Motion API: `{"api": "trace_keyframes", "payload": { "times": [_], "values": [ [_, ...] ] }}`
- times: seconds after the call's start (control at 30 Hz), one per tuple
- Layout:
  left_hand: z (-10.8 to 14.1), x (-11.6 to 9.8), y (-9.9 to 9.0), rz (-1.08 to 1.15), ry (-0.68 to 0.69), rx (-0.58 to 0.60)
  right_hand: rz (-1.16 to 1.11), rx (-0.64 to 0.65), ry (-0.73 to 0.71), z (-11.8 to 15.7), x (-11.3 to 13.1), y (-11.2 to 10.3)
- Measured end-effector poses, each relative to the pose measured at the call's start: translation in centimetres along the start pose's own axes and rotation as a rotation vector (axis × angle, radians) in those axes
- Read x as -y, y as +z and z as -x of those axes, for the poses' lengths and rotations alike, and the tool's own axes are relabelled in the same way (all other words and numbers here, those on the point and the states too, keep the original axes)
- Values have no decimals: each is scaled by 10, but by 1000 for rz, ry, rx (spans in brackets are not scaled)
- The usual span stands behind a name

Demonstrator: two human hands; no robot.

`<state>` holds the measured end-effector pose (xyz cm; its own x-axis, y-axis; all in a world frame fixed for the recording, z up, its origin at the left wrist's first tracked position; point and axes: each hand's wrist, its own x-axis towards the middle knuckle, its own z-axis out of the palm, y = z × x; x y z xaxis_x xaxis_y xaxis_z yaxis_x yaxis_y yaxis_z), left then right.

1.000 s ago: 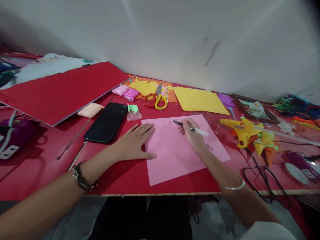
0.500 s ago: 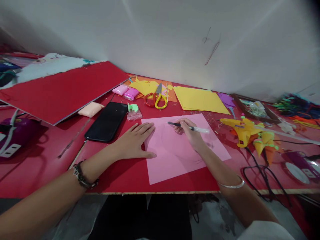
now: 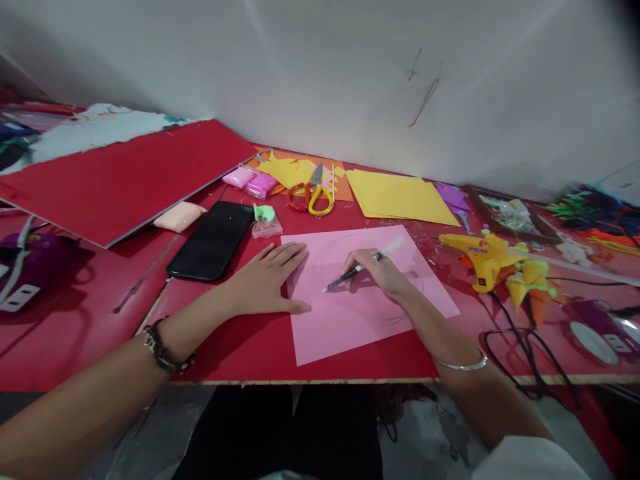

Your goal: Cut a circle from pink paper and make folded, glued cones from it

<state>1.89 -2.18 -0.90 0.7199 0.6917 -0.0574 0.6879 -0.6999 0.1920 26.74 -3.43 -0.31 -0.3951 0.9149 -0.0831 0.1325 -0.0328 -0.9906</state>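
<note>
One pen [image 3: 342,279], pinched in the right hand [image 3: 381,272], slants across pink paper [image 3: 320,337] on the counter [image 3: 235,363], tip left and nearward; the left hand [image 3: 265,283] lies spread at the paper's edge, gripping nothing. Glue gun [image 3: 485,260] lettering is unreadably small.

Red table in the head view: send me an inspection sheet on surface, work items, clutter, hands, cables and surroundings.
Surface: red table, dark streak left of the phone.
Work items: pink sheet with faint curved lines; pen.
Clutter: phone, scissors, yellow sheets, glue gun.
Hands: left hand flat across the pink sheet's left edge; right hand grips the pen.
Cables: black cable looped at right, overhanging the front edge.
Surroundings: pale wall behind.
</note>
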Motion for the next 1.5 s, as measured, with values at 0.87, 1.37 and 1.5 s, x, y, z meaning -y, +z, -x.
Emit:
{"api": "trace_keyframes", "payload": {
  "times": [0.87,1.37,1.5],
  "values": [
    [0,0,0,15,-9,22,105,84,-20,4,7,-1],
    [-1,-2,-3,-2,-19,26,107,172,-43,6,8,-8],
    [-1,-2,-2,-6,-13,26,134,219,8,7,7,-11]
  ]
}}
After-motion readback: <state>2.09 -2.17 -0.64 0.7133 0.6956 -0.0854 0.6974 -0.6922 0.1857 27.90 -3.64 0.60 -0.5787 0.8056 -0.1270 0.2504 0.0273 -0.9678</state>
